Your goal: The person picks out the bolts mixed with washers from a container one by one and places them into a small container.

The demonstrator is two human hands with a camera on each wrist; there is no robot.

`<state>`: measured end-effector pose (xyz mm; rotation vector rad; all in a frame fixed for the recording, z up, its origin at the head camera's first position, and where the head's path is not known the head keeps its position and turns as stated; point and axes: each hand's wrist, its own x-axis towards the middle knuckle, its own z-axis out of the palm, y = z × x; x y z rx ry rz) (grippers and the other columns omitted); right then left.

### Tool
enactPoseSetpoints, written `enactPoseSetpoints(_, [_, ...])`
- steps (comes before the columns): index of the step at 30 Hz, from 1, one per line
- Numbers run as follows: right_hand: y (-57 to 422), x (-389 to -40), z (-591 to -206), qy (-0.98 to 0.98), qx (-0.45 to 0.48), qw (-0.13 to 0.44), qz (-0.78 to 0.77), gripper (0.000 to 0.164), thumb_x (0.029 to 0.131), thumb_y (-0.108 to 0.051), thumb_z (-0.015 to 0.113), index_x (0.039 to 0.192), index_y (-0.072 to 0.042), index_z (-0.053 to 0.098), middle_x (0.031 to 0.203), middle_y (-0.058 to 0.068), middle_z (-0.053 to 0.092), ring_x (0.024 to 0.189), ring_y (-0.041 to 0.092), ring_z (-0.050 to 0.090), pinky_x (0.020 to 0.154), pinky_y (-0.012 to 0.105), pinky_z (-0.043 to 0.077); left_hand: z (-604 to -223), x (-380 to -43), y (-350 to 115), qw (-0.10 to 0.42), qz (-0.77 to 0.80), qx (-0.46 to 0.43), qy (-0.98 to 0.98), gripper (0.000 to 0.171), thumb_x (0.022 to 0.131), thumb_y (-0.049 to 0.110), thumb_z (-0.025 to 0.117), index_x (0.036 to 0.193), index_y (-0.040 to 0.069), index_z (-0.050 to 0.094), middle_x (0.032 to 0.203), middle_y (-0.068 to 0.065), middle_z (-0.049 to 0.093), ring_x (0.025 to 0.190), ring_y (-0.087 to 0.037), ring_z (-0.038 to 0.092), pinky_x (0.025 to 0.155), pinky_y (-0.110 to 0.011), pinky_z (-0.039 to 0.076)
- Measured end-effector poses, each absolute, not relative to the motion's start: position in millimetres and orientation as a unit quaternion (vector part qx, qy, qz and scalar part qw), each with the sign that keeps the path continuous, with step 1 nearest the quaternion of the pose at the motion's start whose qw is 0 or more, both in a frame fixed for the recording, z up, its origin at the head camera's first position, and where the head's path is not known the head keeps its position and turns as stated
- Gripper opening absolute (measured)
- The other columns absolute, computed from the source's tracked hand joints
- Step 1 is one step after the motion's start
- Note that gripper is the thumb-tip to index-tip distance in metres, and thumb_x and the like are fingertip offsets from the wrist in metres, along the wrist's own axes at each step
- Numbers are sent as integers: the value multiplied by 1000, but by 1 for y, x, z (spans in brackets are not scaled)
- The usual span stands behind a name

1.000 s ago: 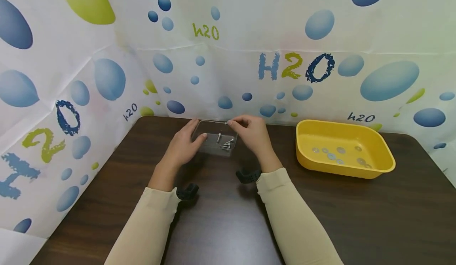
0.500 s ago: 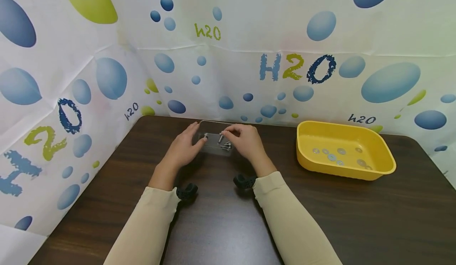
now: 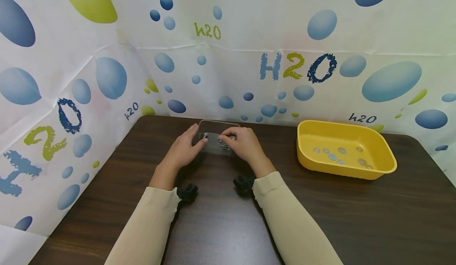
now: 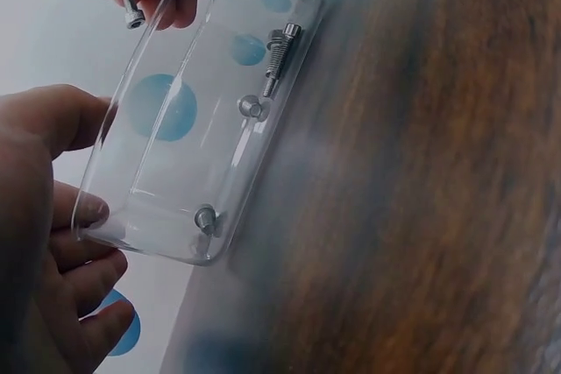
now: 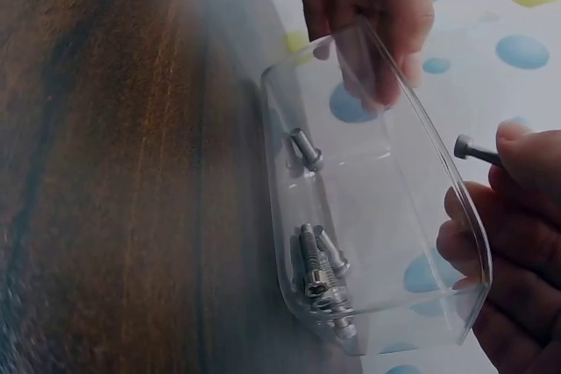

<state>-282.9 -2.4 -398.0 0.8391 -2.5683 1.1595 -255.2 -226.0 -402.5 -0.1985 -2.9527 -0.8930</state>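
A clear plastic box [image 4: 197, 120] with several silver bolts [image 5: 317, 260] inside stands at the back of the table. My left hand [image 3: 183, 148] holds its left end, fingers along the outer wall and thumb over the near rim. One bolt [image 4: 206, 219] lies apart from the rest, close to the left hand. My right hand [image 3: 244, 141] is over the right part of the box and pinches a socket-head bolt [image 5: 478, 152] between thumb and fingertips. In the left wrist view this bolt's head points downward near the long rim. From the head, the right fingers partly cover the other bolts.
On the right stands a yellow tub [image 3: 342, 172] with several flat washers [image 3: 332, 156] on its floor. The dark wooden table [image 3: 210, 221] meets a patterned backdrop [image 3: 228, 79] right behind the box. Dark wrist straps [image 3: 187, 192] sit by both cuffs.
My right hand has come from the far right rim down and left over the box. A bolt now lies near my left thumb. The left hand has barely moved.
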Motion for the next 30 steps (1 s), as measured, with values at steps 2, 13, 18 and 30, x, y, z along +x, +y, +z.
enactPoseSetpoints(2, [-3, -283, -397, -872, 288, 98, 383, 20, 94, -32, 68, 100, -16, 78, 99, -1, 75, 81, 12, 66, 73, 33, 57, -403, -256, -226, 27, -291, -65, -954, 76, 100, 50, 47, 158, 8, 21, 164, -12, 18, 150, -35, 22, 119, -57, 22])
enactPoseSetpoints(13, [-5, -283, -397, -887, 301, 82, 339, 18, 93, -32, 69, 99, -17, 78, 99, -3, 75, 90, 14, 68, 82, 34, 57, -405, -255, -224, 33, -292, -61, -954, 75, 100, 49, 48, 158, 9, 21, 164, -11, 18, 150, -32, 21, 119, -55, 22])
enactPoseSetpoints(18, [-7, -282, -397, -897, 300, 87, 313, 18, 93, -32, 69, 99, -17, 78, 99, -2, 74, 89, 14, 67, 82, 34, 56, -407, -257, -224, 39, -287, -69, -954, 74, 100, 47, 48, 157, 8, 22, 164, -12, 18, 151, -32, 19, 119, -56, 21])
enactPoseSetpoints(30, [-9, -281, -397, -900, 309, 84, 295, 17, 93, -32, 68, 96, -17, 77, 97, -3, 73, 87, 15, 66, 82, 36, 56, -408, -257, -222, 51, -280, -81, -955, 71, 101, 45, 47, 158, 10, 22, 165, -11, 18, 152, -27, 16, 120, -54, 21])
